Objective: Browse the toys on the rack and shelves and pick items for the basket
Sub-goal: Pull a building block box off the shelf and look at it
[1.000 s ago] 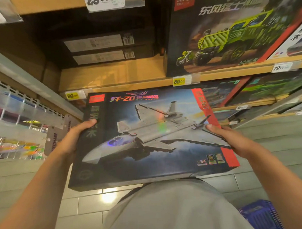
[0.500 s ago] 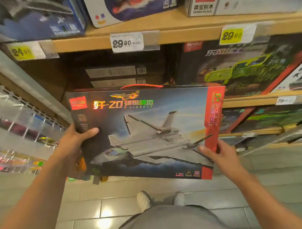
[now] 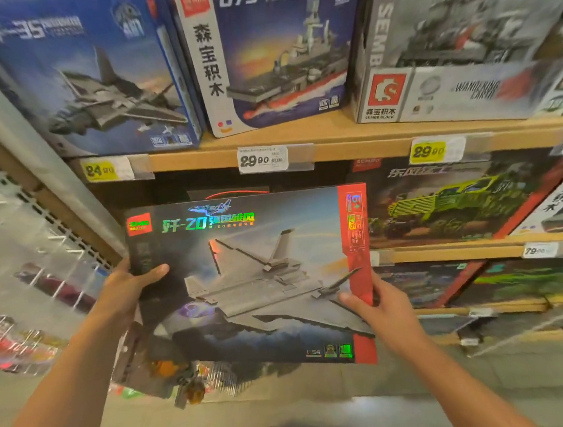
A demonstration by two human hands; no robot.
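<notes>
A large flat toy box [image 3: 253, 278] showing a grey jet fighter, with a red stripe down its right side, is upright in front of the middle shelf. My left hand [image 3: 126, 292] grips its left edge, thumb across the front. My right hand [image 3: 382, 308] grips the lower right edge by the red stripe. The basket is out of view.
The wooden shelf [image 3: 335, 147] above carries a blue jet box [image 3: 87, 79], a warship box [image 3: 268, 60] and a grey box [image 3: 459, 50]. A green truck box [image 3: 449, 204] stands right of the held box. A peg rack [image 3: 36, 260] of small packaged toys hangs at left.
The jet box has risen from lying tilted at waist level to upright in front of the middle shelf. The view has lifted; the upper shelf now shows and the blue basket has left view.
</notes>
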